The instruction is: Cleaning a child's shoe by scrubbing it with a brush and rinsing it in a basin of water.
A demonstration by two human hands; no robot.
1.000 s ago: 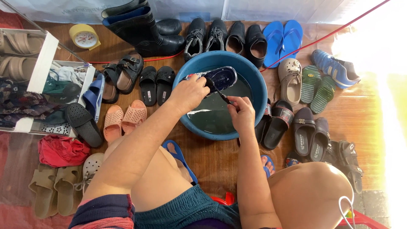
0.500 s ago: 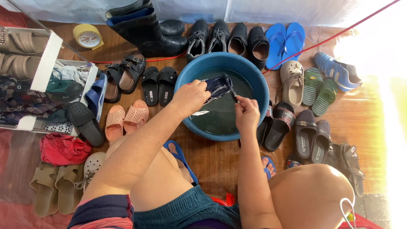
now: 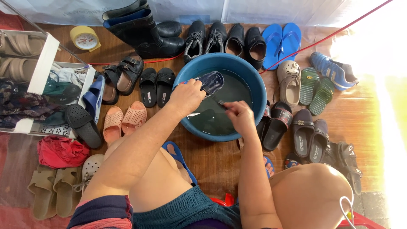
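Note:
My left hand [image 3: 188, 97] grips a dark blue sandal [image 3: 209, 82] and holds it tilted over the water in a round blue basin [image 3: 259, 91]. My right hand [image 3: 240, 115] is closed on a small brush [image 3: 221, 102] just below the sandal, near the water's surface. The brush is mostly hidden by my fingers. Both hands are over the basin, which sits on the wooden floor between my knees.
Many shoes ring the basin: black boots [image 3: 140, 29], black shoes [image 3: 224, 36], blue flip-flops [image 3: 280, 40], black slides [image 3: 157, 85], pink sandals [image 3: 125, 121], dark slides [image 3: 292, 131]. A white shelf [image 3: 40, 63] with cloths stands left, by a yellow clock [image 3: 85, 38]. A red cord [image 3: 339, 29] crosses the floor.
My left hand turned and shifted the sandal over the basin. My right hand moved the brush from beside the sandal down and left, beneath it.

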